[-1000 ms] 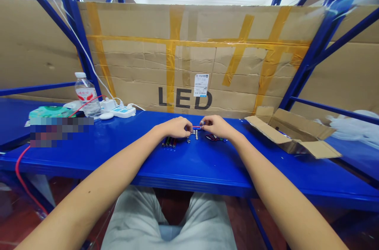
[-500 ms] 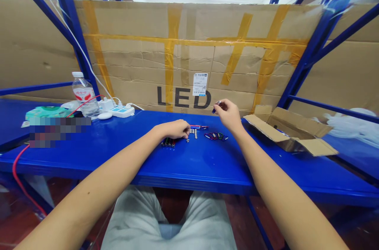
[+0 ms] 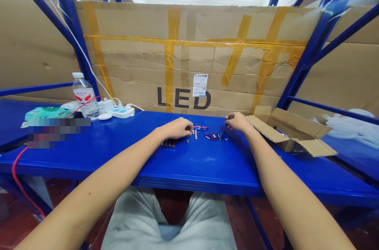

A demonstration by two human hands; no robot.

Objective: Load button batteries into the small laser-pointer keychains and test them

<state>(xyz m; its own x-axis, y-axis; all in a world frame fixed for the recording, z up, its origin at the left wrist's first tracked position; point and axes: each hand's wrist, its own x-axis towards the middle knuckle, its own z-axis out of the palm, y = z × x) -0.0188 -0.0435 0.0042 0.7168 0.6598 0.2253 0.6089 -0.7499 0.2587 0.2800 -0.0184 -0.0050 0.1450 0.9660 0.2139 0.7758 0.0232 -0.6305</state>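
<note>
Silver beads (image 3: 196,134) lie loose just beside the left hand (image 3: 179,127), fingers curled, grip can't be told; a knuckle could scatter them. Right hand (image 3: 236,121) pinches a small item (image 3: 226,118) beyond the carabiners (image 3: 214,137); slack fingertips could drop it.

Table (image 3: 192,167): large carton (image 3: 142,64) stands behind it. At the left end, a packet (image 3: 49,112); to its right, a bottle (image 3: 85,100), with a power strip (image 3: 122,112) right of that. Mid-table, left hand (image 3: 177,128) lies above several tubes (image 3: 169,144), partly covering them. Right of these, small parts (image 3: 196,135); then clips (image 3: 214,137). Behind the parts, pens (image 3: 203,127). Right hand (image 3: 237,121), small piece (image 3: 226,118) at its fingertips, sits behind and right of the clips, left of an open box (image 3: 299,129).
</note>
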